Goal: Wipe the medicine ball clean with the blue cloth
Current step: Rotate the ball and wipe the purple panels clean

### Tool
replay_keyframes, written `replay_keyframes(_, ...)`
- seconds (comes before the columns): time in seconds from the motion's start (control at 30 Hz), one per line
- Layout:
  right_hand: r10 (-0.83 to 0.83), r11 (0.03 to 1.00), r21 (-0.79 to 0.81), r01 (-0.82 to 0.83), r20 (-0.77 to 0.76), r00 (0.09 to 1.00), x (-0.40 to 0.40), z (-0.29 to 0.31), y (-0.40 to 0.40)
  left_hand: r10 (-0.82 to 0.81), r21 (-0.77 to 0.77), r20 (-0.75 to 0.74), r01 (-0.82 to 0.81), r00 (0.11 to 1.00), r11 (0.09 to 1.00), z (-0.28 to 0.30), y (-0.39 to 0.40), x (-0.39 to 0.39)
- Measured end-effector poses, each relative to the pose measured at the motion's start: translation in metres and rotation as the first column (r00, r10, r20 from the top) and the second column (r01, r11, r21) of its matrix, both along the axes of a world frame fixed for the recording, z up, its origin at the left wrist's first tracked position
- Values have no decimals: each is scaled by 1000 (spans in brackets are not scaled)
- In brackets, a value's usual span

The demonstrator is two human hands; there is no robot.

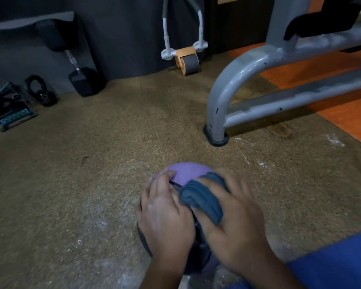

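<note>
Open floor (71, 174) left; bench frame (219, 113) ahead-right.

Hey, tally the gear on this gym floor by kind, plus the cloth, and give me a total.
Medicine ball: 1
Blue cloth: 1
Dumbbell: 1
Ab roller: 1
Bench frame: 1
Black strap: 1
Total: 6
</note>
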State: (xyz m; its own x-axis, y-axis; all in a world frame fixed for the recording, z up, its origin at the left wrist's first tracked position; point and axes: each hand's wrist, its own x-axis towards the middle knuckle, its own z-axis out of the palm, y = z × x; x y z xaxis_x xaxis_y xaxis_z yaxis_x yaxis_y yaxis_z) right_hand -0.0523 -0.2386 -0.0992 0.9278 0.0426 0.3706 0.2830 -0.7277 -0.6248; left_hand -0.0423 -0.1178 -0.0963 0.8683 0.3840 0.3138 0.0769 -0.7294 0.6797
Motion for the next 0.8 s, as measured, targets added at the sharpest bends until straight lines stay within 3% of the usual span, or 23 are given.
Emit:
replay_keyframes(0.13, 10, 996, 88, 6, -175, 984, 41, 7, -4, 31, 295, -140, 12, 990, 955, 3, 12, 0)
replay_keyframes(0.2, 2, 995, 94, 16, -192, 981, 50, 4, -6, -61, 377, -169, 122, 984, 918, 5, 18, 6)
replay_keyframes(0.27, 26, 997, 74, -14, -164, 986, 51, 2, -5, -223, 362, -193, 280, 956, 889, 4, 21, 12)
replay_keyframes(0.33, 31, 997, 79, -18, -160, 987, 53, 2, -4, -297, 285, -188, 341, 936, 896, 2, 22, 15)
replay_keyframes(0.57, -43, 946, 290, 142, -323, 945, 64, -6, -16, -255, 245, -118, 277, 960, 929, -3, 18, 14)
replay_keyframes(0.63, -74, 962, 230, 144, -290, 954, 49, -6, -17, -254, 243, -114, 274, 961, 930, -4, 17, 13)
replay_keyframes(0.7, -78, 993, 70, 90, -158, 984, 22, -4, -11, -267, 218, -102, 283, 958, 934, -4, 21, 12)
replay_keyframes(0.8, 48, 999, -13, -48, 21, 999, -13, -3, 4, -278, 166, -65, 285, 958, 944, -7, 32, 10)
